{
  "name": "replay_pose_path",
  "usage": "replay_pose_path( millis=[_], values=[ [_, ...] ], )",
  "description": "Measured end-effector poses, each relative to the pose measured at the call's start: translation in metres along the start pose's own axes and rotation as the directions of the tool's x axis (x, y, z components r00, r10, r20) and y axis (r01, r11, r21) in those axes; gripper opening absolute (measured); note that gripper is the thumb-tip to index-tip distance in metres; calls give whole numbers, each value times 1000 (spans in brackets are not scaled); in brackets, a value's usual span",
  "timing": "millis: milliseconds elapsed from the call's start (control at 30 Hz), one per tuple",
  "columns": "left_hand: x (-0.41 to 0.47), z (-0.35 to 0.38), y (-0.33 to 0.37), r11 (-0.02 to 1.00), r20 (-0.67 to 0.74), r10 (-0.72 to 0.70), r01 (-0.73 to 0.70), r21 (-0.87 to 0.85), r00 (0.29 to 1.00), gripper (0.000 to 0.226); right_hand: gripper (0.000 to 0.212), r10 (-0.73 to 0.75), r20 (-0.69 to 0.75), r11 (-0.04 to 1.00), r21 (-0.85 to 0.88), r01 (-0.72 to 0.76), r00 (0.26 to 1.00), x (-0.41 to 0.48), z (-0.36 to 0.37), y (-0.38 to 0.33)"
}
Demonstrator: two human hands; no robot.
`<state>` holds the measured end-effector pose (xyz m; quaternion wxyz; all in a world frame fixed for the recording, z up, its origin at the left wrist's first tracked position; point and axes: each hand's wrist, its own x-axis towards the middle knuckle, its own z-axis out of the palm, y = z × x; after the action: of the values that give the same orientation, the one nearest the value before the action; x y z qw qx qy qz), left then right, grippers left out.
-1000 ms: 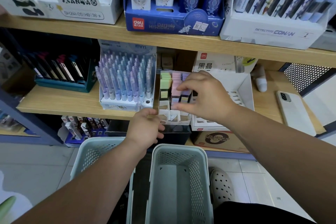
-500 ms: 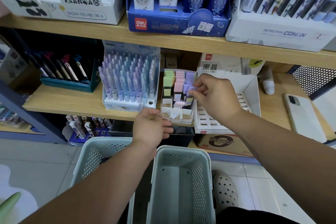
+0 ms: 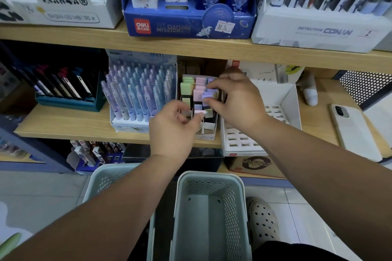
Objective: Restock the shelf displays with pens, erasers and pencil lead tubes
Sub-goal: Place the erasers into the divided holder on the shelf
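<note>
A white eraser display box (image 3: pixel 206 132) on the middle wooden shelf holds rows of green, pink and purple erasers (image 3: pixel 187 89). My right hand (image 3: pixel 237 101) reaches into the box and pinches a purple eraser (image 3: pixel 209 94) between thumb and fingers at the right row. My left hand (image 3: pixel 176 127) is at the box's front left, fingers curled, with a pale pink eraser (image 3: pixel 199 112) at its fingertips. A display of pastel pens (image 3: pixel 140 93) stands just left of the box.
An empty white slotted display tray (image 3: pixel 254 133) sits right of the eraser box, a phone (image 3: pixel 356 131) farther right. Two grey baskets (image 3: pixel 210 214) stand below my arms. Boxed stationery fills the upper shelf, dark pens (image 3: pixel 63 89) sit at the left.
My left hand rose from the shelf edge up to the eraser box and now has a pink eraser at its fingertips. My right hand stayed in the box, shifting onto the purple row.
</note>
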<state>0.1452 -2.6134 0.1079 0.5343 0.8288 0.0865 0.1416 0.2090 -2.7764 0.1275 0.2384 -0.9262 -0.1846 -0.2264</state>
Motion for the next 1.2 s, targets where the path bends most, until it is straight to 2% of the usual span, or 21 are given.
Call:
replay_pose_path(
  millis=[133, 300, 467, 633, 767, 967, 1200],
  values=[
    [20, 2, 8, 995, -30, 56, -53, 87, 998, 10, 23, -28, 16, 999, -36, 28, 999, 1, -4, 1],
    [32, 20, 4, 994, -58, -26, 32, 103, 998, 20, 17, -9, -19, 999, -34, 8, 1000, -5, -1, 3],
    [34, 30, -2, 988, -109, -157, 155, -26, 982, 36, 6, -30, -58, 999, 10, 31, 998, -8, -4, 9],
    [25, 29, 4, 1000, -69, -16, 18, 24, 997, 18, 10, -3, -38, 1000, 19, 4, 999, -11, -6, 12],
    [23, 27, 7, 994, -20, 110, -109, 32, 994, 20, 10, -9, -28, 1000, 28, 10, 1000, -11, -9, 14],
    [27, 31, 8, 997, -89, 55, -50, 62, 995, 19, 10, -8, -23, 1000, 19, 8, 1000, -10, -7, 13],
    [28, 29, 0, 996, -75, 30, -24, 81, 997, 23, 16, 65, 29, 995, 75, -67, 997, -13, -11, 10]
  ],
)
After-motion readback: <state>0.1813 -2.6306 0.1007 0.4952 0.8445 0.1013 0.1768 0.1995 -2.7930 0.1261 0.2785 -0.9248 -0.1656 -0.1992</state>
